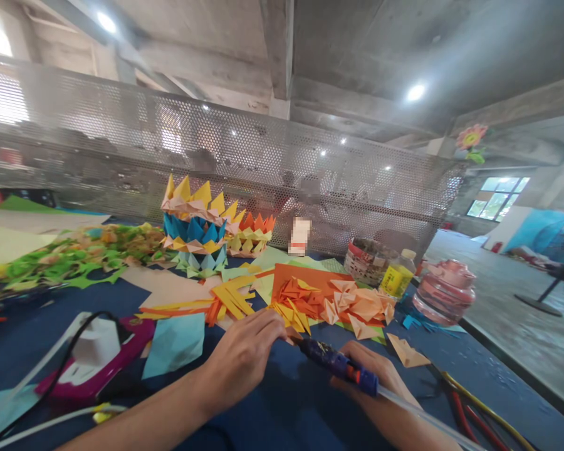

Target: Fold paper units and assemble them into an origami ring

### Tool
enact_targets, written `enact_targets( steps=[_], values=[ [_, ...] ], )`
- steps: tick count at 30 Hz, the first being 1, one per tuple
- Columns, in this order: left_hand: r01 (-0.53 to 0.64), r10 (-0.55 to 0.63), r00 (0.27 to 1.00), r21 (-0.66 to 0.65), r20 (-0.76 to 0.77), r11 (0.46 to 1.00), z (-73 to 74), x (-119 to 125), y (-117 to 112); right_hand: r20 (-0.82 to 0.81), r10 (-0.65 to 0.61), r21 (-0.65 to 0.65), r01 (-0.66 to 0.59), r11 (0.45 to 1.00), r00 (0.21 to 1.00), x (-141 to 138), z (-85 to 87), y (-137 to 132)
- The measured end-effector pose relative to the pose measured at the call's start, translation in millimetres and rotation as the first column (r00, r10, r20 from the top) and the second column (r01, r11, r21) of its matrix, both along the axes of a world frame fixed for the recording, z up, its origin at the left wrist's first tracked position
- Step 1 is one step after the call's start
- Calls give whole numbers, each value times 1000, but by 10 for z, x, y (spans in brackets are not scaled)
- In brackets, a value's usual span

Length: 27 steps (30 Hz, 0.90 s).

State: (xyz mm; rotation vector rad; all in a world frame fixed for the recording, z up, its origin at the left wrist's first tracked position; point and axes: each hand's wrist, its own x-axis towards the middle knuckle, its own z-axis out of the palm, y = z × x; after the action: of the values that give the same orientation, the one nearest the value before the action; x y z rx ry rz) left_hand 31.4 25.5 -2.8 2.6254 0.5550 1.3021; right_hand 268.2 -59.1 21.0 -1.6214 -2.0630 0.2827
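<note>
My right hand point(380, 379) is wrapped round a dark blue hot glue gun point(329, 358), and a long translucent glue stick point(427, 416) runs out of its back end. The nozzle points left, close to the fingertips of my left hand point(251, 344). Those fingers are pinched on a small piece of peach-orange paper point(293, 336), mostly hidden by the hand. Just beyond lie folded yellow paper pieces point(295, 318), orange folded pieces point(298, 297) and peach folded pieces point(352, 299), on and around an orange sheet point(282, 275).
Zigzag paper crowns point(195, 235) are stacked at the back, before a perforated metal screen point(244, 156). Paper scraps point(94, 250) and a magenta power strip point(136, 332) lie left. A pink water jug point(444, 291), a yellow-labelled bottle point(399, 275) and red-handled pliers point(470, 410) are right.
</note>
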Motion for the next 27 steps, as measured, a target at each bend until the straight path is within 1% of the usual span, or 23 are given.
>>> enact_targets(
  steps=[8, 22, 27],
  values=[
    [-7, 7, 1000, -10, -23, 1000, -3, 4, -1, 12, -12, 9, 11, 1000, 1000, -14, 31, -18],
    [-37, 37, 999, -6, -17, 999, 16, -3, 5, 66, -15, 15, 14, 1000, 998, 15, -2, -20],
    [-29, 29, 999, -22, -18, 999, 16, -5, 4, 68, -13, 49, 10, 999, 998, 24, -21, -29]
  ],
)
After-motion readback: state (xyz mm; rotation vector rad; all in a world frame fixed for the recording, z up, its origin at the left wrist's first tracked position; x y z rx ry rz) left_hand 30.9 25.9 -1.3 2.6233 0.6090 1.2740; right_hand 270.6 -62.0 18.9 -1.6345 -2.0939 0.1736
